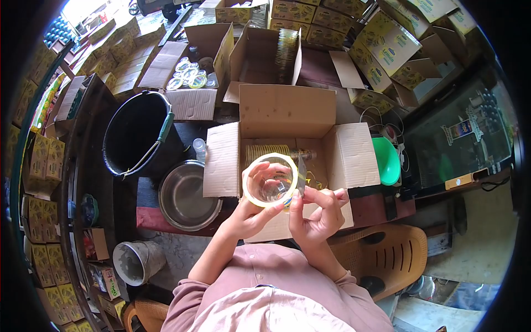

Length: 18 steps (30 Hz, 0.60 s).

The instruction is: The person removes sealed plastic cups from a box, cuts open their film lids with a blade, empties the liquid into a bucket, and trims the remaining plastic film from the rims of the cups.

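A dark, red-edged table (148, 219) carries an open brown cardboard box (287, 108) at its front edge, the near flap partly hidden behind hands. A black plastic bucket (138, 135) and round silver metal basin (188, 193) flank the box's left side, a green plastic bowl (385, 161) its right. Inside, a yellow-rimmed stack of cups (268, 151) lies partly blocked. The left hand (253, 217) grasps a clear, yellow-rimmed plastic cup (281, 191) above the box's front; whether the right hand (318, 214), fingertips at the cup's side, grips anything cannot be told.
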Tool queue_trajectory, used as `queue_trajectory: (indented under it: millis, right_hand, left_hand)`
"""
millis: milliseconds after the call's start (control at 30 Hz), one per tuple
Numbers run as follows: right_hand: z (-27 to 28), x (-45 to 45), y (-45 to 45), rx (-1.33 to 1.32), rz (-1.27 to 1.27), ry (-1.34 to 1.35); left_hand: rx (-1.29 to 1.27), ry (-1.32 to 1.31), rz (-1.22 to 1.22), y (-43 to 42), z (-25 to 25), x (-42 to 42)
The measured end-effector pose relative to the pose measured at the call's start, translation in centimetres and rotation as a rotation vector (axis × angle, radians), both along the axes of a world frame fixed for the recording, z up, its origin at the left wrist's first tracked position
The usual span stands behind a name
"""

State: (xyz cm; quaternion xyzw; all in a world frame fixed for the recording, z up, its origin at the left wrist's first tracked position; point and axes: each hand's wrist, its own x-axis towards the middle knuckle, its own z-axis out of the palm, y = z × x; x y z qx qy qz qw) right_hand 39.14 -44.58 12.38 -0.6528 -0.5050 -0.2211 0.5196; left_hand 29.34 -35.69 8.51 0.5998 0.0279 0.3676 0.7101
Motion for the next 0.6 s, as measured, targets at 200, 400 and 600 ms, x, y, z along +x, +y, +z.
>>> queue_trajectory:
  millis: [200, 400, 600]
  right_hand:
    - [0.1, 0.1, -0.1, 0.007, -0.036, -0.059]
    - [0.2, 0.3, 0.0, 0.008, -0.036, -0.065]
    - [0.5, 1.1, 0.2, -0.01, 0.028, 0.024]
  left_hand:
    - [0.234, 0.042, 0.066, 0.1, -0.2, 0.0]
    - [0.293, 0.092, 0.068, 0.3, 0.1, -0.4]
    - [0.32, 0.112, 0.036, 0.3, 0.0, -0.5]
